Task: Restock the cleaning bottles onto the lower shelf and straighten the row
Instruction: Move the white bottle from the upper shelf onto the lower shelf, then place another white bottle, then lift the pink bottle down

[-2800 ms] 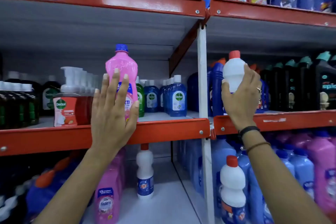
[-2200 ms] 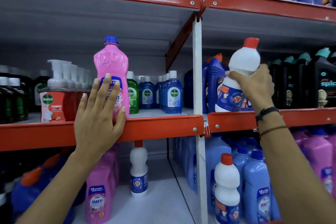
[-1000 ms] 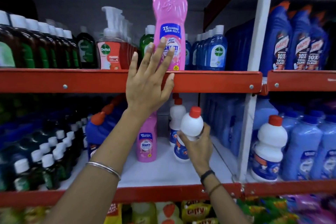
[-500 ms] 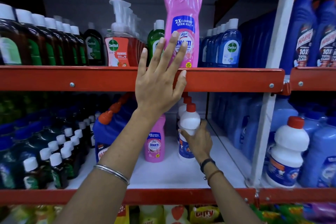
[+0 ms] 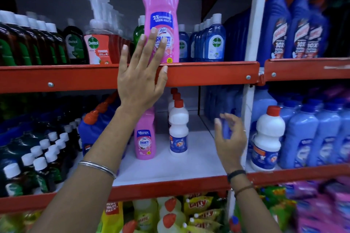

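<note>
A white bottle with a red cap (image 5: 178, 128) stands upright on the white lower shelf (image 5: 197, 162), at the front of a short row of like bottles. My right hand (image 5: 228, 139) hovers to its right, fingers apart and holding nothing. My left hand (image 5: 141, 79) lies flat and spread against the red upper shelf edge (image 5: 208, 73), fingertips touching a tall pink bottle (image 5: 161, 17) that stands there. A smaller pink bottle (image 5: 145, 138) stands on the lower shelf behind my left wrist.
Another white red-capped bottle (image 5: 268, 138) and pale blue bottles (image 5: 303, 138) fill the right bay past the white upright (image 5: 251, 58). Dark small bottles (image 5: 43, 153) crowd the lower left. Dettol bottles (image 5: 215, 39) line the upper shelf. Packets sit below.
My right hand carried the white bottle down from the upper right bay, set it on the lower shelf in front of the row, let go and drew back to the right.
</note>
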The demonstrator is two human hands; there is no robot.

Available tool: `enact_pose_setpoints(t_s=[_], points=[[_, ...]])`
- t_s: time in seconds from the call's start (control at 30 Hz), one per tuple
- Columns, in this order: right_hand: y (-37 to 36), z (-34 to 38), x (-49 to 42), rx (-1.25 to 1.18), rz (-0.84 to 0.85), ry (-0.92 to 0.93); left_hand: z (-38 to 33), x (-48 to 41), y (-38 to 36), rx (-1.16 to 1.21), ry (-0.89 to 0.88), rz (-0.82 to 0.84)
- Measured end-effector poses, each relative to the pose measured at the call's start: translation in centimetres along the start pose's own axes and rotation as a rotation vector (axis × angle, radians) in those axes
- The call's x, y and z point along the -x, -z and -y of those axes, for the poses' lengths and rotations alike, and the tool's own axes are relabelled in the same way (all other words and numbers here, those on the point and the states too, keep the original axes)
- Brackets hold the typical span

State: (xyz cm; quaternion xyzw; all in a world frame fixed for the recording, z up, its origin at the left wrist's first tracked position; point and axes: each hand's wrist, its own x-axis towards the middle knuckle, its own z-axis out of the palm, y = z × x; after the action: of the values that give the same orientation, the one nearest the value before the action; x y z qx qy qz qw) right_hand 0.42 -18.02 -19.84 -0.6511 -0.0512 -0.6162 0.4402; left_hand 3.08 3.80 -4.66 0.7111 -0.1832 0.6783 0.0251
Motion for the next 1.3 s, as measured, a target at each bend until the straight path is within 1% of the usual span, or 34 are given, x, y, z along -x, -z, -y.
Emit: enact_pose_setpoints(t_s=[0.03,0.07,0.13,0.17,0.2,0.23,0.3,0.37,0.43,0.6,0.7,0.87,0.93,1.0,1.13,1.3], points=[[1.6,-0.5,-0.5,0.018,-0.096,0.078,0.0,0.0,0.0,0.004,0.002,0.006],[3.2,-1.2,-1.0,0.04,-0.177,0.117,0.0,0.1,0.0,0.007,0.004,0.01],[5.9,-3.2,-2.0,0.098,-0.282,0.074,0.0,0.1,-0.1,0.017,0.008,0.012],[7.0,-4.2,-2.3,0.151,-0.29,0.027,0.0,0.1,-0.1,0.023,0.011,0.008],[8.0,-5.1,-2.5,0.213,-0.257,-0.029,0.0,0.1,-0.1,0.026,0.015,0.001],[8.8,-5.9,-2.8,0.258,-0.188,-0.097,0.0,0.1,-0.1,0.025,0.019,-0.006],[9.8,-6.8,-3.1,0.281,-0.029,-0.283,0.0,0.1,-0.2,0.019,0.022,-0.013],[10.4,-7.2,-3.3,0.296,0.095,-0.407,0.0,0.2,-0.2,0.019,0.022,-0.018],[11.0,-7.6,-3.5,0.36,0.185,-0.425,0.0,0.2,-0.3,0.025,0.021,-0.015],[12.4,-6.9,-5.2,0.512,0.328,-0.336,0.0,0.2,-0.2,0.035,0.018,-0.003],[12.8,-5.7,-5.3,0.498,0.305,-0.302,0.1,0.2,-0.2,0.042,0.013,0.007],[13.0,-2.1,-5.8,0.464,0.104,-0.226,0.1,0.2,-0.2,0.043,0.012,0.015],[12.6,-0.1,-6.2,0.457,0.071,-0.205,0.1,0.2,-0.1,0.043,0.01,0.016],[11.9,1.6,-6.0,0.431,0.085,-0.194,0.1,0.2,-0.1,0.04,0.008,0.016],[8.9,3.9,-3.8,0.347,0.171,-0.206,0.2,0.1,0.0,0.031,0.0,0.008],[3.5,4.4,0.2,0.222,0.259,-0.258,0.2,0.1,-0.1,0.018,-0.004,0.003]])
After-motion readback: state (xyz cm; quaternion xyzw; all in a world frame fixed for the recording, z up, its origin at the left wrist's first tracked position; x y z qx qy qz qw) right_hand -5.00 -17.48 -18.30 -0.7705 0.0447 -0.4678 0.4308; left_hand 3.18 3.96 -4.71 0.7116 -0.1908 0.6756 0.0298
